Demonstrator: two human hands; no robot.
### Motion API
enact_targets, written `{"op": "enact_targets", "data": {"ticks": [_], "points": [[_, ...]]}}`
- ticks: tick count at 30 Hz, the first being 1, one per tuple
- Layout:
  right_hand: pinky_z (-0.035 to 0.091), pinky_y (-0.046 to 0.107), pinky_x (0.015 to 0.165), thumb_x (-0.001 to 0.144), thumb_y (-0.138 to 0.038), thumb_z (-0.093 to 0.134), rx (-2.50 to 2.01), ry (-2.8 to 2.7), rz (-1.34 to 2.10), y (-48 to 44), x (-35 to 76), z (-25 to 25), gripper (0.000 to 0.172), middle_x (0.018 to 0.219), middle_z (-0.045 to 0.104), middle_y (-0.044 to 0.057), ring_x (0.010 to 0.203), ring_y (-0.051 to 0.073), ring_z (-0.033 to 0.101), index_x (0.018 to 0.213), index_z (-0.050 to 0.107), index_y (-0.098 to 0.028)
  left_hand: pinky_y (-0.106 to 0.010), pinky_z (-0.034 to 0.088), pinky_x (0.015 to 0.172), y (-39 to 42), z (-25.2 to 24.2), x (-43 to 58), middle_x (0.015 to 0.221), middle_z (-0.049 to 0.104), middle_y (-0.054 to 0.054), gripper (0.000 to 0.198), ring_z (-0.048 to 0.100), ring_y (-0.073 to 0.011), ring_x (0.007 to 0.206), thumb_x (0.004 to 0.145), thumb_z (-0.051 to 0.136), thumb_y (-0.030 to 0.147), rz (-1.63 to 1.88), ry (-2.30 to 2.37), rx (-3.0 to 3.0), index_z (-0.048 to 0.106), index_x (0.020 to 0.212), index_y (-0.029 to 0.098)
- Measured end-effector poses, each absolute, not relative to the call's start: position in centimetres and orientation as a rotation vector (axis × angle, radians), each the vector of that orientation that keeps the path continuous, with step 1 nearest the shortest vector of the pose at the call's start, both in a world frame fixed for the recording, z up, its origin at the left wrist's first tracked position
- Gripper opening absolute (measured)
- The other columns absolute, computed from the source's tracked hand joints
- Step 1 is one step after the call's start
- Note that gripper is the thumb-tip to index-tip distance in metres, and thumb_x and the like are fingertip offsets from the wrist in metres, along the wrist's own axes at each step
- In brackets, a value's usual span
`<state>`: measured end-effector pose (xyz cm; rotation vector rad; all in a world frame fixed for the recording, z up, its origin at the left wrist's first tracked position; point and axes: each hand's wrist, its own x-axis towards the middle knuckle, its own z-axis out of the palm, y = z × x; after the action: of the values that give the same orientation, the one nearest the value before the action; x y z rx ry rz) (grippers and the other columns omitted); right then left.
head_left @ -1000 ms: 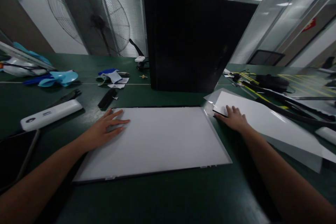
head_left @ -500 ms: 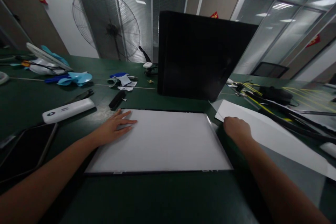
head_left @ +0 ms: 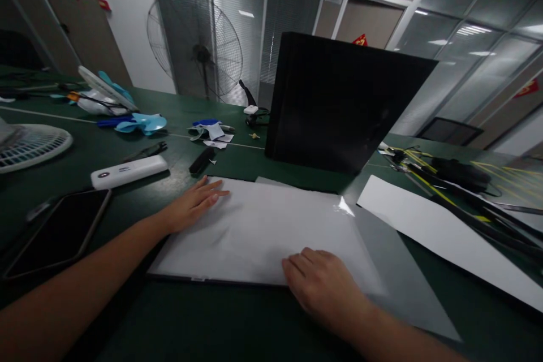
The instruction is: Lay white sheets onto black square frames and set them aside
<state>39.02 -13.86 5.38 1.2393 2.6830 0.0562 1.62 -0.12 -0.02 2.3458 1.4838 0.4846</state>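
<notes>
A flat white panel (head_left: 254,220) with a dark edge lies on the green table. My left hand (head_left: 195,203) rests on its upper left corner, fingers spread. A thin translucent sheet (head_left: 418,283) lies partly over the panel and sticks out past its right side. My right hand (head_left: 322,283) is at the panel's front edge, with fingers closed on the sheet's near left part; the exact grip is hidden under the fingers. Right of the panel lies a stiff white sheet (head_left: 441,237).
A large black panel (head_left: 343,102) stands upright behind. On the left are a phone (head_left: 57,232), a white handheld device (head_left: 129,172) and a small fan (head_left: 34,144). A black object (head_left: 202,161) lies near the panel's corner. Cables (head_left: 479,203) lie at the right.
My right hand has moved left and nearer, drawing the translucent sheet from the right across the white panel. My left hand stays on the corner. The view has turned slightly left.
</notes>
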Motion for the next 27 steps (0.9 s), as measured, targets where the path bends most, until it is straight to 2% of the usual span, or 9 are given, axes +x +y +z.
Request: {"op": "enact_targets", "data": {"ticks": [4,7,11,15,18,21,23,25,27], "points": [[0.061,0.040,0.089,0.110,-0.034,0.050,0.890,3.117,0.054,-14.9,38.7,3.8,0.033,0.137,0.069,0.007,0.114,0.026,0.068,0.134,0.068,-0.020,-0.065,0.020,0.131,-0.1,-0.1,1.7,0.174,0.037,-0.008,0.089,0.014,-0.0429,0.165,0.098,0.037,0.084,0.446,1.469,2.370,0.046,0.165,0.026],[0.050,0.040,0.117,0.113,-0.052,0.044,0.614,3.211,-0.210,-14.7,39.2,4.2,0.053,0.157,0.054,0.008,0.142,0.024,0.054,0.152,0.056,-0.019,-0.068,0.023,0.129,0.1,-0.4,1.5,0.177,0.031,-0.009,0.092,0.013,-0.0457,0.165,0.094,0.054,0.081,0.410,1.467,2.436,0.038,0.168,0.029],[0.029,0.039,0.133,0.112,-0.060,0.044,0.511,3.191,-0.444,-12.4,40.7,4.9,0.065,0.168,0.037,0.008,0.156,0.020,0.036,0.163,0.046,-0.020,-0.073,0.019,0.127,0.3,-0.7,1.1,0.181,0.014,-0.003,0.068,0.008,-0.0492,0.165,0.102,0.050,0.069,0.374,1.421,2.484,0.051,0.161,0.037],[0.030,0.043,0.132,0.108,-0.053,0.050,1.499,2.941,-0.038,-7.2,46.3,4.6,0.057,0.166,0.043,0.001,0.153,0.021,0.041,0.161,0.050,-0.031,-0.074,0.022,0.127,0.4,-0.5,1.2,0.180,0.022,-0.002,0.061,0.011,-0.0501,0.164,0.103,0.047,0.067,0.352,1.425,2.466,0.061,0.154,0.037],[0.024,0.055,0.132,0.107,-0.045,0.048,2.155,2.521,0.182,-3.0,52.9,3.9,0.064,0.168,0.034,0.019,0.159,0.034,0.029,0.161,0.048,-0.011,-0.070,0.028,0.127,0.5,-0.5,1.6,0.178,0.029,-0.004,0.068,0.016,-0.0476,0.164,0.097,0.050,0.075,0.383,1.493,2.414,0.064,0.151,0.035],[0.025,0.070,0.124,0.101,-0.056,0.058,2.512,2.101,0.229,-0.8,58.8,3.3,0.081,0.171,0.014,0.031,0.160,0.050,0.012,0.159,0.045,-0.001,-0.067,0.029,0.127,0.7,-0.7,1.9,0.177,0.032,-0.005,0.076,0.019,-0.0442,0.164,0.091,0.054,0.084,0.414,1.541,2.391,0.066,0.148,0.035],[0.037,0.071,0.116,0.101,-0.067,0.055,2.590,1.916,0.164,-0.3,61.0,2.9,0.083,0.166,0.026,0.033,0.153,0.053,0.028,0.153,0.053,-0.003,-0.066,0.029,0.127,0.8,-0.8,2.1,0.176,0.035,-0.006,0.078,0.022,-0.0434,0.164,0.089,0.055,0.086,0.418,1.555,2.395,0.067,0.147,0.035],[0.048,0.061,0.110,0.104,-0.071,0.050,2.578,1.840,0.085,-0.3,61.7,2.7,0.074,0.152,0.050,0.027,0.138,0.042,0.052,0.144,0.062,-0.010,-0.065,0.030,0.127,0.9,-0.8,2.1,0.175,0.037,-0.006,0.076,0.025,-0.0427,0.163,0.088,0.057,0.084,0.416,1.563,2.403,0.068,0.146,0.036],[0.054,0.052,0.105,0.107,-0.067,0.049,2.560,1.797,0.067,-0.4,61.3,3.0,0.062,0.134,0.064,0.017,0.122,0.029,0.064,0.136,0.066,-0.015,-0.065,0.032,0.126,1.0,-0.9,2.0,0.174,0.040,-0.005,0.070,0.026,-0.0417,0.163,0.090,0.059,0.080,0.420,1.567,2.409,0.068,0.145,0.038]]}}
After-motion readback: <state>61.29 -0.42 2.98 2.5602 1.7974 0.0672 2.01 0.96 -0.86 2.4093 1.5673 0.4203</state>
